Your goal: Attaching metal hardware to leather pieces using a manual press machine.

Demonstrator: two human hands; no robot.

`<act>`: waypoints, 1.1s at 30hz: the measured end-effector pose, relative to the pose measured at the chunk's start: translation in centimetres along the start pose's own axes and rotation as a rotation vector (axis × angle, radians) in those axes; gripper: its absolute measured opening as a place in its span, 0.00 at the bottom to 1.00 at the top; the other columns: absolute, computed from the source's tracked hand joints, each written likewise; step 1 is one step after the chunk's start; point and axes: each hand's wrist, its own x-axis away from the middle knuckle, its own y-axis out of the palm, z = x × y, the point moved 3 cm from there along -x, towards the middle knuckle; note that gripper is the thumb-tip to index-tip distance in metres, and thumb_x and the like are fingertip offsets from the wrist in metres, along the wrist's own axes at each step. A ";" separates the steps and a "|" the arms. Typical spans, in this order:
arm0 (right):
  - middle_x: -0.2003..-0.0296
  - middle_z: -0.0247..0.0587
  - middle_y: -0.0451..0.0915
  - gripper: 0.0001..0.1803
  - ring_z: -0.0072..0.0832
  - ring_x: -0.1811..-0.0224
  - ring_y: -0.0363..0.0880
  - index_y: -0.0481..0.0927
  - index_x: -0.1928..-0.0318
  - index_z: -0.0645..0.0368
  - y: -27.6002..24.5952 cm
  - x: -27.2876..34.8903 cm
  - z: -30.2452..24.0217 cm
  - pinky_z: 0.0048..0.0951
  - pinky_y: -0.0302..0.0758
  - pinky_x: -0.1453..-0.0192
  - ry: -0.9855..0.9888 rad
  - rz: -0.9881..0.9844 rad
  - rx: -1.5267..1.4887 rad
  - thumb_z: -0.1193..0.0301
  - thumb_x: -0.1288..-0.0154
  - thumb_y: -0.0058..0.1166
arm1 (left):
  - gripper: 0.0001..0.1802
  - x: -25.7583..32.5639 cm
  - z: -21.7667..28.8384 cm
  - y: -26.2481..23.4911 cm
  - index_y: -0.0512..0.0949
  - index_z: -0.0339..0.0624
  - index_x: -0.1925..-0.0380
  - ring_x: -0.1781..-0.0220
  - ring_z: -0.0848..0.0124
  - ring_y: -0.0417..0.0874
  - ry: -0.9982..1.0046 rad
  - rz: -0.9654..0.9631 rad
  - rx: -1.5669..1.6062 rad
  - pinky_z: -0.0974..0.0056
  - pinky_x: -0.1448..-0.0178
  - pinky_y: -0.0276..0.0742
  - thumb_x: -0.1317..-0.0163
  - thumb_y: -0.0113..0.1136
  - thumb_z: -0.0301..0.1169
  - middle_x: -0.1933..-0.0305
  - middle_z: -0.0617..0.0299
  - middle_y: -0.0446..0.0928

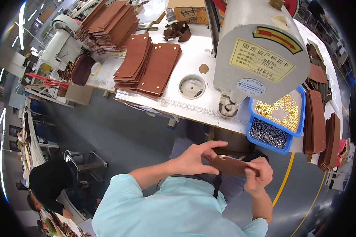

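In front of my body, my right hand (258,174) pinches one end of a brown leather piece (232,166), which is seen nearly edge-on. My left hand (195,158) is by the other end, its fingers apart and the index finger stretched out; whether a fingertip touches the leather I cannot tell. Beyond my hands, at the table's edge, stands a large grey-white riveting machine (261,51) with its small lower post (228,107). To its right, a blue tray of gold-coloured metal fittings (281,112) overlaps another blue tray of dark silvery fittings (268,134).
Left of the machine, stacked brown leather panels (160,65) with gold studs lie on the white table (203,51). A taller leather pile (110,25) rises behind them. More leather stacks (314,122) line the right edge. A trolley (87,164) and a person in black (53,179) are at left.
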 end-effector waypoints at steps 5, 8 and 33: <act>0.55 0.48 0.85 0.32 0.31 0.68 0.82 0.78 0.40 0.70 1.3 -2.2 -0.8 0.27 0.78 0.63 0.020 -0.173 0.010 0.69 0.42 0.75 | 0.17 3.6 -5.1 -2.8 0.83 0.35 0.49 0.53 0.74 0.86 0.035 0.210 0.157 0.67 0.44 0.81 0.36 0.73 0.28 0.55 0.61 0.87; 0.51 0.49 0.85 0.40 0.29 0.66 0.84 0.74 0.32 0.65 1.0 0.1 1.0 0.28 0.82 0.60 0.235 -0.227 -0.041 0.70 0.44 0.76 | 0.17 5.3 -4.8 -8.0 0.80 0.31 0.45 0.48 0.76 0.83 0.201 0.509 0.292 0.66 0.41 0.79 0.30 0.67 0.29 0.49 0.61 0.85; 0.50 0.47 0.85 0.16 0.34 0.54 0.86 0.84 0.47 0.65 -15.0 -9.0 11.7 0.32 0.83 0.52 0.210 0.232 0.668 0.80 0.35 0.60 | 0.38 -9.6 -2.4 -27.1 0.69 0.52 0.28 0.21 0.44 0.60 -0.203 0.645 -1.420 0.33 0.27 0.62 0.37 0.64 0.48 0.21 0.43 0.60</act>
